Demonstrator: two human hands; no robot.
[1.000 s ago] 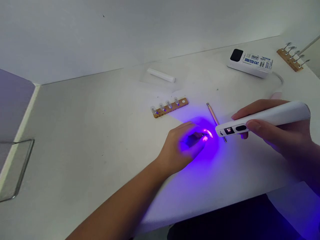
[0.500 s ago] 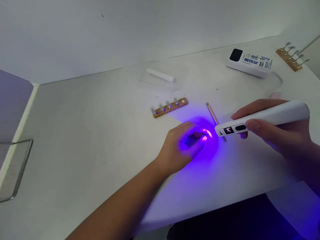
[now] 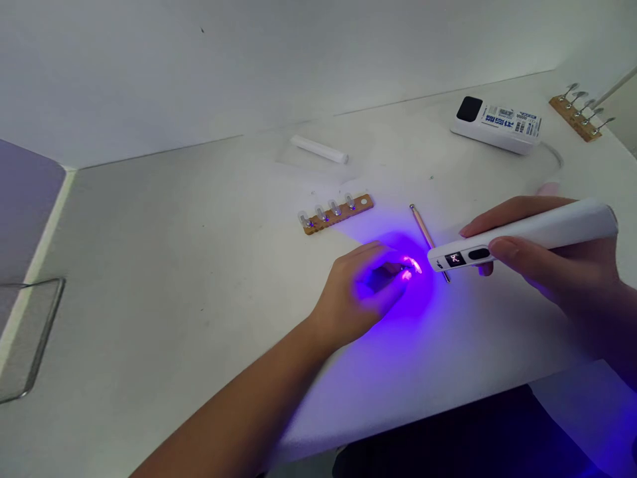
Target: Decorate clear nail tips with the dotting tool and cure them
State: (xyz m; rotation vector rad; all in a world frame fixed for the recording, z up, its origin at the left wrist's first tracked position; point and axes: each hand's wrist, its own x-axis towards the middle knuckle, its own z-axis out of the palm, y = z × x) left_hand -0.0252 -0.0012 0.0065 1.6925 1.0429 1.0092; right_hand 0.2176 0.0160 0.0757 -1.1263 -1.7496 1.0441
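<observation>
My left hand (image 3: pixel 355 292) is closed in a pinch at the middle of the table. Between its fingertips shows a small dark metal stem, apparently a nail-tip stand (image 3: pixel 404 268); violet glare hides most of it. My right hand (image 3: pixel 542 265) is wrapped round a white handheld UV nail lamp (image 3: pixel 537 229), the thumb by its dark button. The lamp's lit display faces up and its front end points at the left fingertips, a short gap apart. Beneath the lamp's front lies a thin pinkish dotting pen (image 3: pixel 423 227).
Beyond my left hand lies a wooden strip (image 3: pixel 338 214) with several clear nail tips on stands. A white stick (image 3: pixel 319 149) lies behind it. At the back right are a white box-shaped device (image 3: pixel 497 126) with a cable and another strip (image 3: pixel 574 118). A metal frame (image 3: pixel 46 335) is at left.
</observation>
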